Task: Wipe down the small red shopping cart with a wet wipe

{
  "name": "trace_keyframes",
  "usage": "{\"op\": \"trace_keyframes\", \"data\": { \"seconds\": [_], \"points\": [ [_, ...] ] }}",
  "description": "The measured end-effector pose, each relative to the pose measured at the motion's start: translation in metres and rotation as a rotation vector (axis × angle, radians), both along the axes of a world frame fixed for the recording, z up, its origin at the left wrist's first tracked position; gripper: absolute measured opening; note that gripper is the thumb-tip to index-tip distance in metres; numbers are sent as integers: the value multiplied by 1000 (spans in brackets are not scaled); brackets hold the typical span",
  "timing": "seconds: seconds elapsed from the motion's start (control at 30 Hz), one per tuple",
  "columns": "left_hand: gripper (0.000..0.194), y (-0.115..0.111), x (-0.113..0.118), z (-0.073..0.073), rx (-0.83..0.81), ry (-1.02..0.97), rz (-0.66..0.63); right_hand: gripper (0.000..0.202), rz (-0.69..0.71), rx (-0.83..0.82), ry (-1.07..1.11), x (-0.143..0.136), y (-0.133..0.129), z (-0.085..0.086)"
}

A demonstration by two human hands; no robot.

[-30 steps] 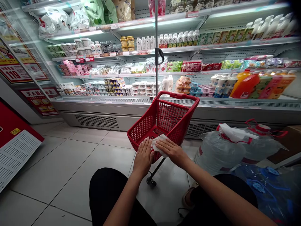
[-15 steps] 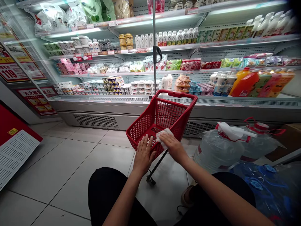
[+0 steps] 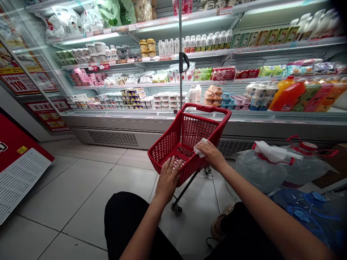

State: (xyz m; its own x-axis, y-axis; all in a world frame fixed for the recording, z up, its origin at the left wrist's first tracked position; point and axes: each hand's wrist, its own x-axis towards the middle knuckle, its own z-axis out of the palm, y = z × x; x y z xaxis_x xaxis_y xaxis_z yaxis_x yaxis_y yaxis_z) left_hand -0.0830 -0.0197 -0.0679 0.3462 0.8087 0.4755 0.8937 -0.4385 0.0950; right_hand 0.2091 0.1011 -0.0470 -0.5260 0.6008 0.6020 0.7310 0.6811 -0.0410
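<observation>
Wheeled red plastic shopping basket on a tiled floor, seen from above its low near end. The basket stands in front of the lower front edge of a refrigerated display case, its looped handle at the far end; a caster shows beneath the near end. The left hand lies palm down over the basket's near corner, its fingers extended, slightly apart and reaching over the rim without closing on anything. The right hand is on the basket's right edge, about midway between the near corner and the handle; its fingers are close together and bent over a white wipe, which lies between them and the rim. Whether the right thumb touches the wipe cannot be told.

To the right of the basket, clear water jugs with red handles stand near the right forearm, a second white sheet draped across their tops; blue-tinted bottles lie nearer the viewer. In the case, cups, cartons and bottles line the shelves, with a large orange juice bottle toward the right end of the lowest shelf.
</observation>
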Motion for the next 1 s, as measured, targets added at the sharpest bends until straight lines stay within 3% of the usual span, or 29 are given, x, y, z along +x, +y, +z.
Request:
{"op": "trace_keyframes", "data": {
  "seconds": [0.23,0.33,0.43,0.57,0.7,0.8,1.0],
  "points": [
    [67,3,-18,4,26,-18,52,68,6,45,61,-29,-33,-16],
    [68,5,-14,6,46,-12,135,75,32,58,50,-43,-44,-20],
    [69,5,-6,10,48,3,123,76,73,55,19,-50,-53,-20],
    [68,4,-7,14,36,16,86,72,118,56,-12,-34,-53,-15],
    [67,5,-15,15,29,8,78,72,18,84,53,-3,-42,-12],
    [69,10,-10,12,-12,1,116,75,-37,96,92,1,-40,-14],
    [90,17,31,11,-41,-28,231,72,-19,88,58,-57,-70,-21]
  ]
}}
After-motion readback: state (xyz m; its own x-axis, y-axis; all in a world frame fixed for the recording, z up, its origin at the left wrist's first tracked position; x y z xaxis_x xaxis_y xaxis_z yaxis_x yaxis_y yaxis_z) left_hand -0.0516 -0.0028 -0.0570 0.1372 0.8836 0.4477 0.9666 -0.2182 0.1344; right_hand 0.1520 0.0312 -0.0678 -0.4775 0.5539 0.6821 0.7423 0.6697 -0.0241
